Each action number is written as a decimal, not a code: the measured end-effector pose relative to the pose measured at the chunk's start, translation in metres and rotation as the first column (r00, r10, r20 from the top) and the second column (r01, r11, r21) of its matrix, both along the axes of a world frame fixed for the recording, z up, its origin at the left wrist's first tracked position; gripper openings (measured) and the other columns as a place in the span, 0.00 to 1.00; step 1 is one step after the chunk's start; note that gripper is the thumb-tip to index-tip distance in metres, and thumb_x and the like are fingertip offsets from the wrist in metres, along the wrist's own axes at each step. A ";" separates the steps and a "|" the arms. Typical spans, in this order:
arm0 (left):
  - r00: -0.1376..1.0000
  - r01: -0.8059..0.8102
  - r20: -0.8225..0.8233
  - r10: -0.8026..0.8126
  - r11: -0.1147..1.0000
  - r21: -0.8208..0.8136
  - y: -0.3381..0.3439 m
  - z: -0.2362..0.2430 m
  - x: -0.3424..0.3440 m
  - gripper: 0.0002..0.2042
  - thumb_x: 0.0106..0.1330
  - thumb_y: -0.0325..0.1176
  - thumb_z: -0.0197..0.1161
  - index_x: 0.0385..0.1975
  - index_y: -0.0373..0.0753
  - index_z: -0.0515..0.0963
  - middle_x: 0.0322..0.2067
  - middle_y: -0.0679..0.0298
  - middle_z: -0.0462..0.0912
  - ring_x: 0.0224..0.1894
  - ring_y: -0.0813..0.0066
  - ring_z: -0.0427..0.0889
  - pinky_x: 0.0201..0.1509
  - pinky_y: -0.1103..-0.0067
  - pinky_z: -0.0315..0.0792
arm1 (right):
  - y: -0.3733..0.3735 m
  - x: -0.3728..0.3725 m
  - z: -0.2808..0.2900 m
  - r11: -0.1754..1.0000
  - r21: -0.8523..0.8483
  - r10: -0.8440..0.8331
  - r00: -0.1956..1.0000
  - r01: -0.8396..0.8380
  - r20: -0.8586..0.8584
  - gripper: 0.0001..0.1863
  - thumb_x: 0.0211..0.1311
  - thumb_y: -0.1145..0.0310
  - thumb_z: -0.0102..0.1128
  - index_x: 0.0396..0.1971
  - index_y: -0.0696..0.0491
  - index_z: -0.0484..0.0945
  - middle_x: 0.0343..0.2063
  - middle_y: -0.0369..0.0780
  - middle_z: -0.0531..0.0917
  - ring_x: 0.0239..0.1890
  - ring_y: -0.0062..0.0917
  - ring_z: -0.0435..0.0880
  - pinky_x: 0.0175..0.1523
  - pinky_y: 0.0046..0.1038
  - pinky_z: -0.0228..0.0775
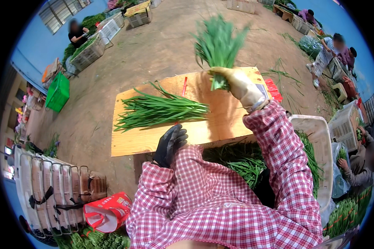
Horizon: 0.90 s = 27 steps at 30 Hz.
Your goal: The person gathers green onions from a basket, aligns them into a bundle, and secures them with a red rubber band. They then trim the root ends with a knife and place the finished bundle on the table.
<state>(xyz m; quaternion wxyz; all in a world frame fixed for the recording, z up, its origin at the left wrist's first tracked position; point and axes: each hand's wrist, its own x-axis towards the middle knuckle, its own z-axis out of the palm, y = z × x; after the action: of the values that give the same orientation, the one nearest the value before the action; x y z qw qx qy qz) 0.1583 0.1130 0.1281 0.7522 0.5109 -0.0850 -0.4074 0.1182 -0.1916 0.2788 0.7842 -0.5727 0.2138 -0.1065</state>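
Note:
My right hand (241, 87), in a cream glove, is closed around the base of a bunch of garlic chives (220, 39). The bunch stands up over the far right of a wooden board (153, 143), its leaf tips blurred. My left hand (170, 143), in a black glove, is at the board's near edge with its fingers loosely extended and nothing seen in them. Just beyond it lies a pile of garlic chives (162, 110), leaves to the left and cut ends to the right. A red strip (184, 86) lies on the board behind the pile.
Red strips (273, 89) hang at the board's right edge. More chives (247, 168) lie below the board, beside a pale crate (316, 124). At left are stacked crates (58, 191), a red bag (108, 211) and a green crate (57, 92). Other people work along both walls.

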 end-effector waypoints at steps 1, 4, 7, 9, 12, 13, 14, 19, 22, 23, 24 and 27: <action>1.000 0.018 -0.008 -0.018 0.998 -0.054 0.004 -0.001 0.002 0.20 0.76 0.39 0.52 0.61 0.33 0.66 0.46 0.61 0.77 0.45 0.73 0.78 0.51 0.76 0.74 | 0.011 0.008 0.013 0.965 -0.263 -0.016 0.994 -0.013 -0.108 0.16 0.55 0.70 0.69 0.43 0.62 0.80 0.31 0.43 0.86 0.28 0.28 0.85 0.35 0.27 0.77; 0.994 0.104 -0.014 -0.111 0.964 -0.245 0.016 -0.011 0.011 0.20 0.76 0.39 0.52 0.61 0.34 0.66 0.47 0.60 0.78 0.46 0.72 0.79 0.52 0.75 0.75 | 0.034 0.050 -0.001 0.715 -0.694 0.008 0.991 0.088 0.133 0.20 0.50 0.67 0.71 0.42 0.60 0.80 0.27 0.49 0.85 0.30 0.36 0.85 0.37 0.33 0.77; 0.995 -0.038 0.093 0.033 0.998 0.048 0.023 -0.005 0.005 0.21 0.76 0.40 0.52 0.62 0.35 0.66 0.49 0.59 0.78 0.48 0.71 0.79 0.53 0.75 0.75 | 0.063 0.058 -0.040 0.243 -0.944 -0.051 0.974 0.225 0.219 0.30 0.53 0.67 0.70 0.57 0.54 0.71 0.31 0.51 0.84 0.30 0.41 0.85 0.34 0.39 0.76; 0.995 -0.042 0.088 0.037 0.998 0.049 0.028 -0.009 0.008 0.22 0.75 0.42 0.54 0.62 0.35 0.67 0.50 0.60 0.78 0.49 0.72 0.79 0.53 0.75 0.76 | 0.073 0.060 -0.086 0.036 -0.998 -0.033 0.998 0.050 0.049 0.30 0.54 0.70 0.64 0.59 0.50 0.67 0.30 0.50 0.84 0.33 0.45 0.85 0.37 0.43 0.77; 0.997 -0.053 0.061 0.047 0.994 0.099 0.025 -0.015 0.012 0.22 0.74 0.40 0.55 0.62 0.35 0.67 0.51 0.61 0.79 0.48 0.74 0.79 0.53 0.76 0.75 | 0.071 0.055 -0.167 -0.231 -0.899 -0.137 0.927 -0.372 -0.348 0.22 0.62 0.74 0.49 0.58 0.52 0.68 0.31 0.46 0.84 0.31 0.37 0.87 0.30 0.37 0.79; 0.993 -0.062 0.104 0.054 0.995 0.073 0.031 -0.021 0.017 0.22 0.74 0.40 0.56 0.63 0.35 0.67 0.51 0.61 0.79 0.48 0.75 0.79 0.53 0.76 0.75 | 0.080 0.055 -0.171 -0.266 -0.905 -0.147 0.942 -0.333 -0.303 0.22 0.62 0.74 0.50 0.58 0.52 0.69 0.31 0.45 0.84 0.30 0.36 0.87 0.30 0.36 0.79; 0.987 -0.067 0.146 0.059 0.997 0.046 0.036 -0.034 0.022 0.23 0.73 0.39 0.56 0.63 0.35 0.67 0.51 0.61 0.79 0.48 0.75 0.79 0.53 0.77 0.75 | 0.086 0.056 -0.174 -0.301 -0.907 -0.158 0.954 -0.294 -0.256 0.22 0.62 0.74 0.51 0.58 0.52 0.69 0.31 0.45 0.84 0.30 0.35 0.87 0.29 0.35 0.79; 0.797 -0.202 0.593 0.111 0.975 0.089 0.004 -0.033 0.029 0.25 0.70 0.35 0.61 0.63 0.32 0.67 0.55 0.58 0.78 0.49 0.72 0.79 0.55 0.74 0.73 | 0.087 0.053 -0.180 -0.424 -0.848 -0.204 0.946 -0.318 -0.252 0.27 0.63 0.71 0.50 0.64 0.52 0.67 0.31 0.41 0.84 0.30 0.31 0.86 0.29 0.32 0.78; 0.375 -0.337 0.924 -0.077 0.917 0.213 -0.021 -0.014 0.038 0.21 0.68 0.33 0.61 0.60 0.34 0.71 0.56 0.52 0.77 0.54 0.60 0.79 0.59 0.72 0.71 | 0.085 0.054 -0.177 -0.440 -0.831 -0.190 0.940 -0.340 -0.284 0.28 0.64 0.71 0.50 0.65 0.52 0.66 0.33 0.41 0.84 0.30 0.30 0.87 0.28 0.31 0.77; 0.166 -0.397 0.978 -0.127 0.899 0.185 -0.030 -0.014 0.043 0.21 0.68 0.33 0.61 0.59 0.36 0.72 0.56 0.51 0.76 0.55 0.58 0.78 0.60 0.72 0.71 | 0.085 0.054 -0.176 -0.438 -0.831 -0.178 0.939 -0.343 -0.294 0.28 0.64 0.71 0.50 0.66 0.52 0.65 0.34 0.41 0.84 0.30 0.30 0.87 0.28 0.31 0.77; 0.063 -0.413 0.988 -0.140 0.898 0.153 -0.042 -0.018 0.048 0.20 0.66 0.32 0.61 0.58 0.38 0.73 0.56 0.49 0.76 0.58 0.51 0.75 0.61 0.68 0.70 | 0.081 0.054 -0.169 -0.412 -0.818 -0.187 0.916 -0.401 -0.355 0.30 0.64 0.71 0.50 0.68 0.52 0.62 0.35 0.40 0.85 0.31 0.31 0.87 0.31 0.32 0.78; 0.013 -0.456 0.961 -0.276 0.854 0.252 -0.053 -0.039 0.065 0.20 0.65 0.31 0.61 0.58 0.38 0.73 0.56 0.50 0.75 0.59 0.50 0.73 0.62 0.64 0.69 | 0.075 0.051 -0.153 -0.445 -0.793 -0.105 0.904 -0.416 -0.415 0.37 0.58 0.68 0.59 0.69 0.52 0.58 0.41 0.41 0.83 0.40 0.34 0.86 0.43 0.39 0.78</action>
<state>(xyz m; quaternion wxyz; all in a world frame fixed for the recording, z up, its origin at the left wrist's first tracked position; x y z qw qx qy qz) 0.2230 0.0599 0.0889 0.3324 0.8257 -0.4407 0.1162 0.1691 -0.1162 0.1260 -0.1011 -0.9932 0.0525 -0.0221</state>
